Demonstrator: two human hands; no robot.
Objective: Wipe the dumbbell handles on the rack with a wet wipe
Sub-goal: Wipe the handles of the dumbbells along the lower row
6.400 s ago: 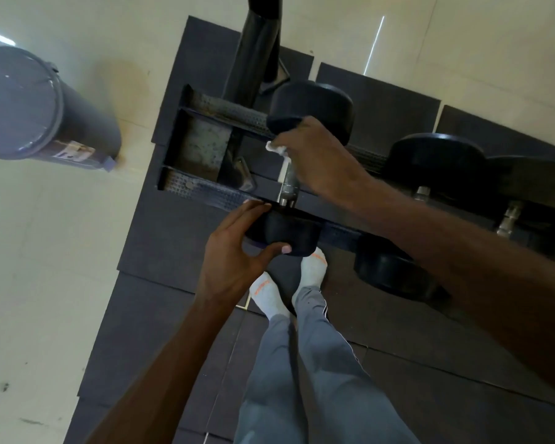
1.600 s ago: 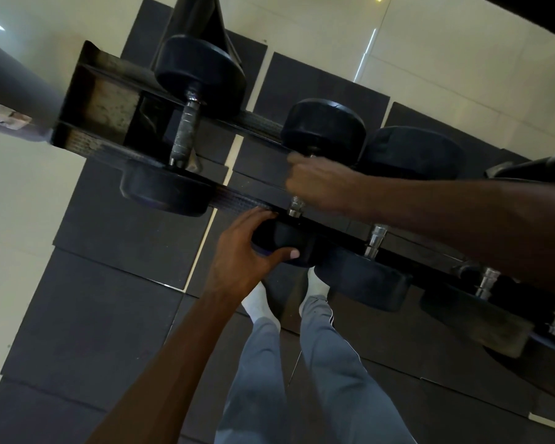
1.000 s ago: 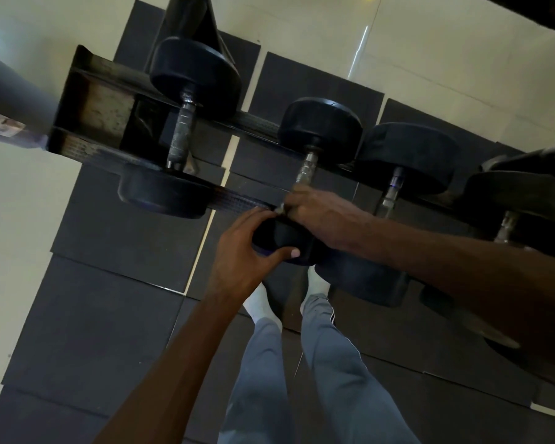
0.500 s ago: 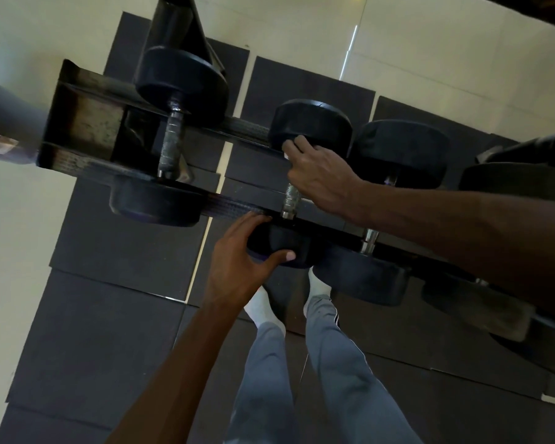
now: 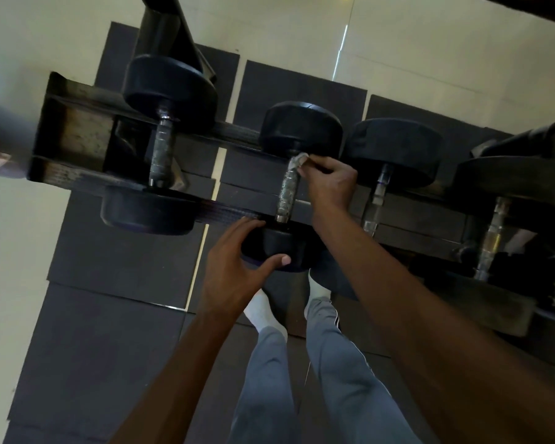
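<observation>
**Wipe at the far end of the second handle**

Head view: dumbbells lie crosswise on a dark steel rack [image 5: 77, 182], each with its round rubber heads overhanging the two rails, so the bare metal handles span the gap between them and can be reached from above. The right hand [image 5: 329, 184] pinches a crumpled whitish wet wipe [image 5: 297, 161] between thumb and fingertips and presses it against the far end of the second dumbbell's handle [image 5: 287, 193], just under the far head [image 5: 302, 129]. That handle is a knurled steel bar, rough and grey, glinting where light catches it (most of its length lies bare below the wipe). The left hand [image 5: 234, 270] cups the near head [image 5: 276, 248] of the same dumbbell, thumb under and fingers spread over the smooth black rubber; this grip is wide, and it probably keeps the weight from rolling under the rubbing. The first dumbbell [image 5: 162, 149], to the left, sits untouched, its handle dull and mottled. Further right, more dumbbells [image 5: 394, 152] with shinier handles wait on the rack. Below lie dark floor mats [image 5: 109, 257] over pale tile, grey trousers and white socks.
</observation>
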